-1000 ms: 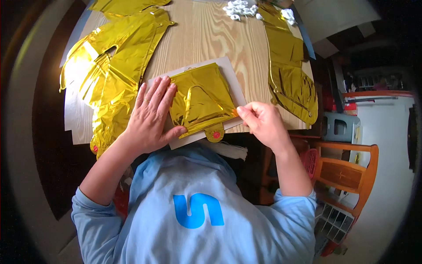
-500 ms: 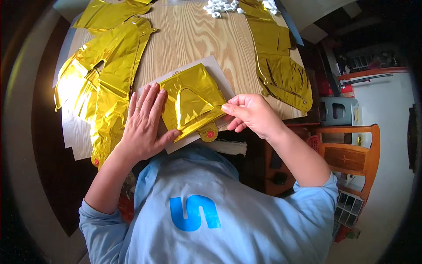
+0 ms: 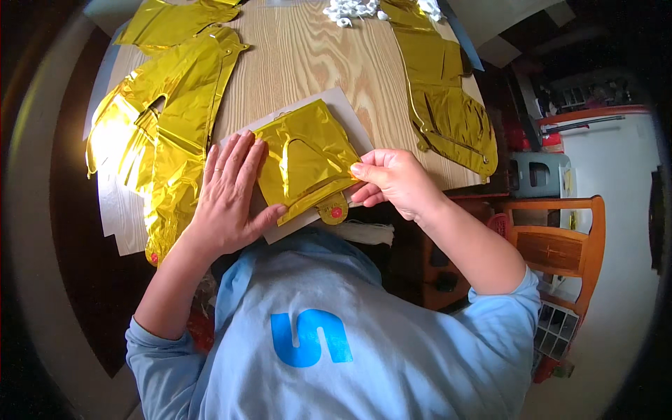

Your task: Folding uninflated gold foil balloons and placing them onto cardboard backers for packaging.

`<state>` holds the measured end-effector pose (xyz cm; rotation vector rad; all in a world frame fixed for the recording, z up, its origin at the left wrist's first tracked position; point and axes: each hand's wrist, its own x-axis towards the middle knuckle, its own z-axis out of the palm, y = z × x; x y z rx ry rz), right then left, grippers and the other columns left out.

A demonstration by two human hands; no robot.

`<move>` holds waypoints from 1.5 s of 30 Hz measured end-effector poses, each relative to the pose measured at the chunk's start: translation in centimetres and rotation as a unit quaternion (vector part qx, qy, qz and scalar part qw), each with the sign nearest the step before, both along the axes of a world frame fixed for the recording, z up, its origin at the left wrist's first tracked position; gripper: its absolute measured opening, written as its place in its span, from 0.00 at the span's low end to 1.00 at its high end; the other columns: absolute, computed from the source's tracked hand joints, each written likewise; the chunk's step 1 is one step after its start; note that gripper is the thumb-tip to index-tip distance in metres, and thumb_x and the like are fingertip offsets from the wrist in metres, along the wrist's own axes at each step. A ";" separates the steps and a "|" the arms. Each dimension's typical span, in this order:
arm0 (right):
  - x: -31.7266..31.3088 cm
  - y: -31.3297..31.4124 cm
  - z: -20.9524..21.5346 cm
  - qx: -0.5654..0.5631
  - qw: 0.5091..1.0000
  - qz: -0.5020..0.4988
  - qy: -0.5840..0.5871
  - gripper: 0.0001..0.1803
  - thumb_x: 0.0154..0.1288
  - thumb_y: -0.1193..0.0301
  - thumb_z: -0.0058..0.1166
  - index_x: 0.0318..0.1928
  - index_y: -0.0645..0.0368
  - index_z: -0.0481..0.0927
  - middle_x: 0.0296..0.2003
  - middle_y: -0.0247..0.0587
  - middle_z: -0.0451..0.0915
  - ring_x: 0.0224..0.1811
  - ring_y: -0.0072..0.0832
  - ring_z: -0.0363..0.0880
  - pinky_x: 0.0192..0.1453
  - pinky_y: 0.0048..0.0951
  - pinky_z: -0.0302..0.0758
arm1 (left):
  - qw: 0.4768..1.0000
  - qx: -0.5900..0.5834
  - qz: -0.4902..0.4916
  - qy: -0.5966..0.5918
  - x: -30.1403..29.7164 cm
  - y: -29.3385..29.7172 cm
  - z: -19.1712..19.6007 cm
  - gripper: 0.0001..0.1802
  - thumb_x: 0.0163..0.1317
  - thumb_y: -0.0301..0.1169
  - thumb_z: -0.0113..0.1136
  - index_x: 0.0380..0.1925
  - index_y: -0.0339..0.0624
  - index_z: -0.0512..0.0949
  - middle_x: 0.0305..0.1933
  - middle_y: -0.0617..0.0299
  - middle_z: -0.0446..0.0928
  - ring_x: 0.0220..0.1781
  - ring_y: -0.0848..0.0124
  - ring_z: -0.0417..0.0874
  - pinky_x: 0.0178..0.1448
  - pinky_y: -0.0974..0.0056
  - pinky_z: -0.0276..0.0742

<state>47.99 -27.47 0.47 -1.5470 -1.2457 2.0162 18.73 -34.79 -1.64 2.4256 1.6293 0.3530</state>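
A folded gold foil balloon point(image 3: 297, 161) lies in front of me on a pale sheet of card point(image 3: 343, 108), both turned at an angle. My left hand point(image 3: 231, 192) rests flat on the foil's left side, fingers stretched out and thumb along the lower left corner. At the lower right corner, my right hand point(image 3: 395, 180) pinches the foil edge between thumb and fingers. From the lower fold sticks out a gold tab with a red dot point(image 3: 335, 212). Whatever lies under my left palm is hidden.
Unfolded gold foil balloons lie along the left point(image 3: 175, 119) and right point(image 3: 448, 91) of the wood-grain table point(image 3: 301, 56). At the far edge sits a heap of small white pieces point(image 3: 350, 10). A wooden chair point(image 3: 553, 248) and a grey stool point(image 3: 539, 175) stand off to the right.
My right fingers have drawn closer together on the foil's lower right corner, and the hand has shifted slightly left. The left hand stays in place.
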 end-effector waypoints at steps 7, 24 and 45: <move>-0.1 -0.1 0.1 0.000 1.000 -0.018 0.021 0.10 0.75 0.66 0.58 0.46 0.61 0.80 0.38 0.36 0.84 0.32 0.24 0.87 0.35 0.22 0.82 | 0.998 0.028 0.002 -0.058 -0.2 2.0 2.2 0.41 0.66 0.59 0.59 0.65 0.36 0.71 0.64 0.44 0.72 0.70 0.48 0.70 0.78 0.45 0.56; 0.0 -3.0 0.1 0.242 0.969 0.046 -0.003 0.06 0.72 0.77 0.57 0.43 0.70 0.82 0.31 0.39 0.86 0.33 0.21 0.87 0.37 0.24 0.82 | 0.923 -0.232 -0.231 -0.204 5.0 14.1 4.8 0.32 0.52 0.23 0.63 0.62 0.47 0.79 0.66 0.51 0.74 0.74 0.55 0.68 0.76 0.51 0.64; 0.4 -0.9 -1.1 -0.062 0.985 0.005 0.159 0.13 0.77 0.68 0.54 0.52 0.66 0.78 0.41 0.43 0.86 0.39 0.25 0.88 0.42 0.25 0.85 | 0.940 -0.203 -0.259 -0.089 7.2 16.4 3.6 0.08 0.48 0.29 0.65 0.28 0.37 0.84 0.41 0.52 0.80 0.51 0.53 0.80 0.60 0.55 0.73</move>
